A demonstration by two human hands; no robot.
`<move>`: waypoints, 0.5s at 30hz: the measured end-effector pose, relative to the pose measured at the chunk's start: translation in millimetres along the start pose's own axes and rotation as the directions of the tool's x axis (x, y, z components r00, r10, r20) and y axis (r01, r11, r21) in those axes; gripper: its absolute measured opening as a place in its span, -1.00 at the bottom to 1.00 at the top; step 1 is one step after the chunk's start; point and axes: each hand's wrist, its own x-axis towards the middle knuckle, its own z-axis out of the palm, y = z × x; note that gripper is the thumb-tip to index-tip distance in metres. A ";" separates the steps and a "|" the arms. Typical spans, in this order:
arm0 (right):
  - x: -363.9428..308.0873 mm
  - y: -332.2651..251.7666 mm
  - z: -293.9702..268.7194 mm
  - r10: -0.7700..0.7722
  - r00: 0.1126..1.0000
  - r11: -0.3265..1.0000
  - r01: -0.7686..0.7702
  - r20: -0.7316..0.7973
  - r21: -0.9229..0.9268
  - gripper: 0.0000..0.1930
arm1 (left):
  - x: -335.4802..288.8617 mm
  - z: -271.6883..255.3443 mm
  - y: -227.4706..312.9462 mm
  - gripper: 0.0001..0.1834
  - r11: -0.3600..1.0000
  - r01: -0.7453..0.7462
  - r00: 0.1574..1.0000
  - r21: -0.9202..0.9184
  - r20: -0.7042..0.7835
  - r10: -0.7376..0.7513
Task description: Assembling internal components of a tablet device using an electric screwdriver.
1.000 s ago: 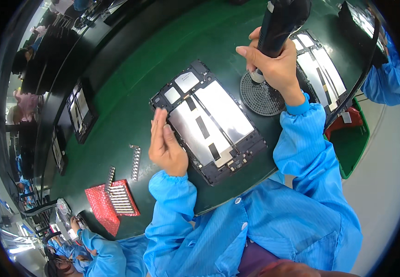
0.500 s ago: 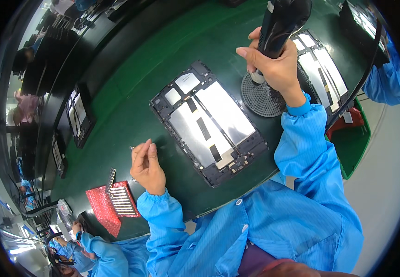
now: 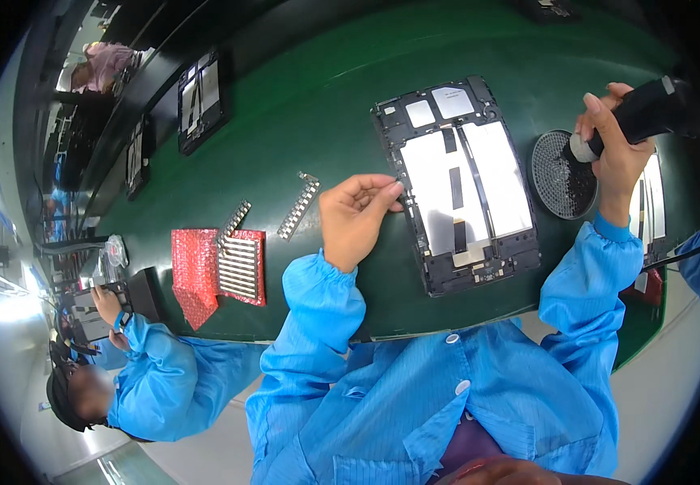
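Note:
In front of me lies an opened tablet-like device point(image 3: 435, 182) with silvery panels in a black frame. My left hand point(image 3: 358, 217) is at its left edge, thumb and fingers pinched together; whatever is between the fingertips is too small to make out. My right hand point(image 3: 618, 166) grips a black electric screwdriver point(image 3: 649, 111), tilted with its pale tip down at a round grey screw tray point(image 3: 546, 174). Dark screws lie on the right side of that tray. A loose strip of small parts point(image 3: 299, 208) rests on the table, left of my left hand.
Red bubble wrap point(image 3: 192, 255) holds a stack of similar strips point(image 3: 238, 271), with one strip point(image 3: 235, 222) slanting over it. More devices stand at the far left point(image 3: 199, 105) and right point(image 3: 651, 202). A co-worker in a blue sleeve point(image 3: 160, 356) sits at the left. A green bin point(image 3: 637, 335) stands lower right.
The view has shifted. My left hand has gone from the bare table to the device's left edge, still pinched. My right hand still holds the screwdriver, its tip staying at the screw tray.

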 end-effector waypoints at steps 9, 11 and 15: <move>-2.5 -4.9 4.1 0.024 1.000 0.997 -0.024 0.002 0.067 -0.67 | 30.2 2.4 -12.7 -0.90 0.937 -0.229 0.967 0.264 -0.052 0.251; -3.3 -8.6 6.1 0.017 1.000 0.997 -0.017 0.008 0.071 -0.67 | 31.8 2.4 -15.7 -0.91 0.910 -0.285 0.954 0.302 -0.004 0.300; -8.1 -21.7 20.2 -0.007 1.000 0.990 0.003 0.028 0.140 -0.68 | 34.8 2.6 -21.8 -0.93 0.848 -0.422 0.894 0.319 -0.009 0.448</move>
